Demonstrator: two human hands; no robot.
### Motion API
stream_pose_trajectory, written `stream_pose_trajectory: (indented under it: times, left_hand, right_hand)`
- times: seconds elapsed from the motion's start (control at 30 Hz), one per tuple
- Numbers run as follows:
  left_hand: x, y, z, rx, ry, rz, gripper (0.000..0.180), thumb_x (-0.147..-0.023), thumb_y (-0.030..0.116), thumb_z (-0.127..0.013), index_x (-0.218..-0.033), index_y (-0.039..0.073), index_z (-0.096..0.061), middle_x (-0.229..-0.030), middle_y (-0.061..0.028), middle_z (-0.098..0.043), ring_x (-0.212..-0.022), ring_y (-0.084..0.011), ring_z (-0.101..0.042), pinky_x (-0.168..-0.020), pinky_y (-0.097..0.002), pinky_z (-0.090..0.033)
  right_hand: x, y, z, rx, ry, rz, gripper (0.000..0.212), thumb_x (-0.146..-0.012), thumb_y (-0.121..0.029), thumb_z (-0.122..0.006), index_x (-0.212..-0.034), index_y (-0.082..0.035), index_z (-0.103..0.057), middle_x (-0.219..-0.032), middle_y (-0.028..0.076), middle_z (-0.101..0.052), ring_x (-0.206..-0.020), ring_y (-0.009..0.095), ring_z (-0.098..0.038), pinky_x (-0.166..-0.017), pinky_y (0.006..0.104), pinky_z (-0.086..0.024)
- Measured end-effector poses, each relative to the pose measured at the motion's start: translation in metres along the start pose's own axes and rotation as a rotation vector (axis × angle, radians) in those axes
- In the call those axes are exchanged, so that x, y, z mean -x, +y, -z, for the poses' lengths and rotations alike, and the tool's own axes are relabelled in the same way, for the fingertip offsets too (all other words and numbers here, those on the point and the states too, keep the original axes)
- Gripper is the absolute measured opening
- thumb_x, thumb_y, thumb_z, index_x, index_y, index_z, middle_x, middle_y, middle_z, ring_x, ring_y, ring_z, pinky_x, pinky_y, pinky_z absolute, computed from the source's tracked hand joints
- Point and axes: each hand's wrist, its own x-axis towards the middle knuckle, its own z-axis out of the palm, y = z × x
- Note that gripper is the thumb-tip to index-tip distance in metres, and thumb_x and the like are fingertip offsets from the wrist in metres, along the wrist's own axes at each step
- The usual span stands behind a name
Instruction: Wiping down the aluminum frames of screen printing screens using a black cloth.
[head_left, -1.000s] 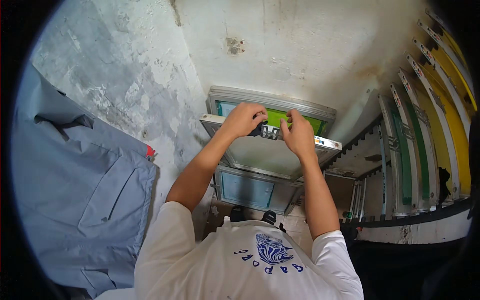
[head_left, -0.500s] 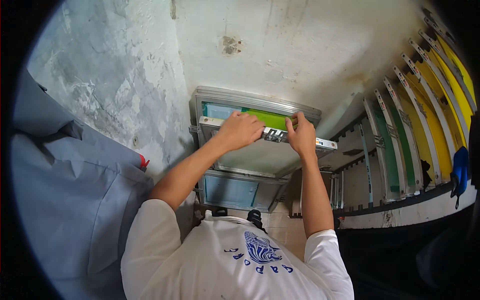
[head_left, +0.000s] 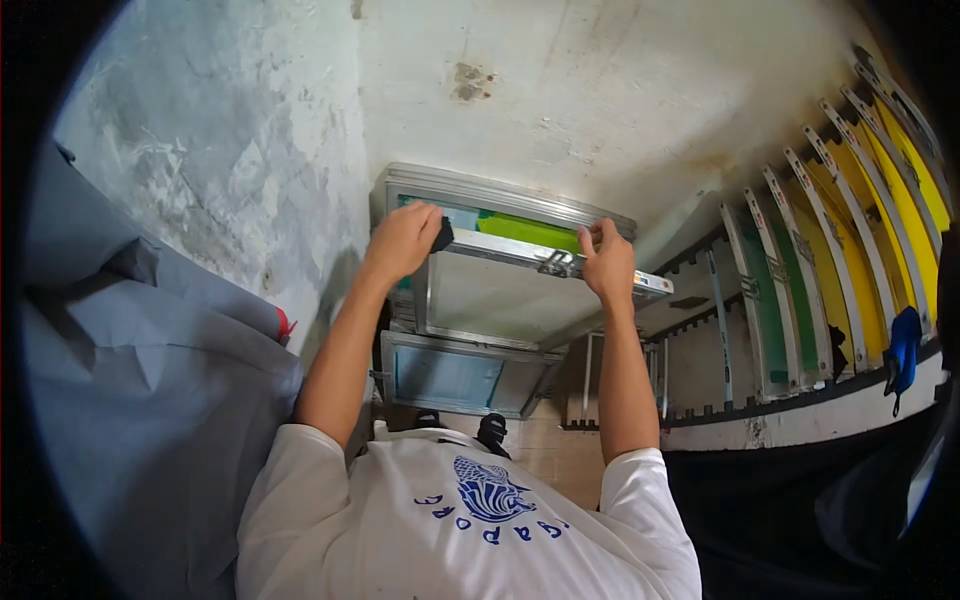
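Note:
A metal-edged screen-printing frame with a pale mesh panel stands tilted in front of me. My left hand is closed at the left end of its top bar. A small black piece shows beside those fingers; whether it is held or fixed to the frame I cannot tell. My right hand grips the bar toward its right end, thumb up, just right of a metal clip. Behind this bar, a bright green panel shows inside other stacked metal frames leaning on the wall.
Another frame with blue mesh stands low, near my feet. To the right, a slotted rack holds several frames with green and yellow mesh. A blue item hangs there. Grey cloth covers the left side.
My left hand has slid left and slightly up along the bar to its left end, and the black piece has come into sight. My right hand keeps its place on the bar.

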Motion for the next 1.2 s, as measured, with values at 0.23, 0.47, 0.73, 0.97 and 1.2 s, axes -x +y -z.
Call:
stream_pose_trajectory:
  times: [0.23,0.47,0.73,0.97,1.2]
  left_hand:
    - [0.022,-0.032,-0.021,0.397,0.183,0.086,0.030,-0.111,0.022,-0.055,-0.109,-0.004,-0.070,-0.094,-0.0174,-0.068,-0.085,-0.0290,-0.066,-0.082,-0.0353,-0.052]
    - [0.013,-0.042,-0.038,0.728,0.500,0.368,0.043,-0.116,0.033,-0.049,-0.103,-0.002,-0.071,-0.092,-0.0012,-0.069,-0.087,-0.0097,-0.060,-0.082,-0.0272,-0.050]
    - [0.024,-0.065,0.009,0.912,0.609,0.367,0.050,-0.118,0.043,-0.034,-0.108,0.003,-0.062,-0.097,-0.0128,-0.071,-0.095,-0.0214,-0.064,-0.092,-0.0344,-0.048]
    - [0.061,-0.070,0.043,0.331,0.567,0.300,0.060,-0.112,0.045,-0.054,-0.148,-0.001,-0.038,-0.136,-0.0165,-0.048,-0.119,-0.0282,-0.050,-0.106,-0.0385,-0.043]
    - [0.084,-0.037,0.021,-0.069,0.739,0.510,0.063,-0.110,0.037,-0.060,-0.147,-0.006,-0.034,-0.144,-0.0278,-0.039,-0.130,-0.0377,-0.045,-0.111,-0.0458,-0.040]
  right_hand:
    - [0.009,-0.016,-0.012,-0.002,-0.024,-0.038,0.034,-0.100,-0.036,-0.070,-0.105,-0.003,-0.067,-0.096,0.020,-0.077,-0.093,0.044,-0.073,-0.082,0.0520,-0.055]
    - [0.004,-0.019,-0.015,0.003,0.014,-0.023,0.035,-0.099,-0.040,-0.069,-0.104,-0.005,-0.069,-0.095,0.019,-0.077,-0.090,0.043,-0.073,-0.081,0.0534,-0.056]
    - [0.011,-0.074,-0.019,0.007,-0.047,0.021,0.036,-0.101,-0.039,-0.063,-0.104,-0.004,-0.065,-0.098,0.020,-0.076,-0.092,0.042,-0.073,-0.081,0.0548,-0.056]
    - [0.021,-0.116,-0.045,-0.018,-0.166,0.019,0.039,-0.102,-0.041,-0.061,-0.106,-0.003,-0.067,-0.096,0.021,-0.076,-0.093,0.041,-0.073,-0.084,0.0539,-0.057]
    - [0.020,-0.145,-0.050,-0.083,-0.244,0.084,0.038,-0.102,-0.037,-0.059,-0.113,-0.002,-0.068,-0.094,0.020,-0.077,-0.091,0.039,-0.076,-0.081,0.0514,-0.060]
